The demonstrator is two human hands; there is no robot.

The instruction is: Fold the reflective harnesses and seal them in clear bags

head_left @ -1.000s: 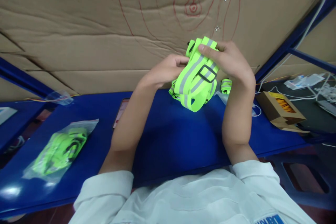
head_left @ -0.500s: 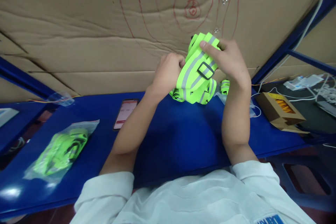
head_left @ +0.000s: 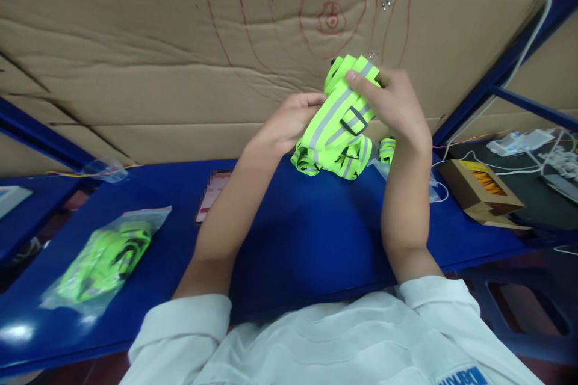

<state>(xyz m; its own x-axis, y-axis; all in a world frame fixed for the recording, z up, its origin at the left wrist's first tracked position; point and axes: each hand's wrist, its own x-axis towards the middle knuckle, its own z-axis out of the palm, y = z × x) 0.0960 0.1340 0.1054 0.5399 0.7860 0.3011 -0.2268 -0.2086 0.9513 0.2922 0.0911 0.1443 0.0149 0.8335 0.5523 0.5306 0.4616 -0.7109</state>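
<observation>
A folded neon-yellow reflective strap harness (head_left: 334,117) with grey stripes and a black slider buckle is held up in front of the cardboard. My right hand (head_left: 400,102) grips its upper end, the thumb pressed across the folded bands. At the left edge of the bundle is my left hand (head_left: 295,120), its fingers reaching in behind the bands and the fingertips hidden. Below, more loops of the same yellow strap hang or rest near the back of the blue table (head_left: 311,234); I cannot tell which.
A clear bag with another yellow harness (head_left: 108,258) lies at the left. A phone (head_left: 212,192) is partly behind my left forearm. Another rolled yellow strap (head_left: 386,150) is near my right wrist. An open carton (head_left: 481,192) and white cables stand right. Cardboard (head_left: 158,90) closes the back.
My left hand has loosened from a closed fist, its fingers now stretched out behind the strap's left edge. The lower fold has shifted slightly; my right hand keeps its grip.
</observation>
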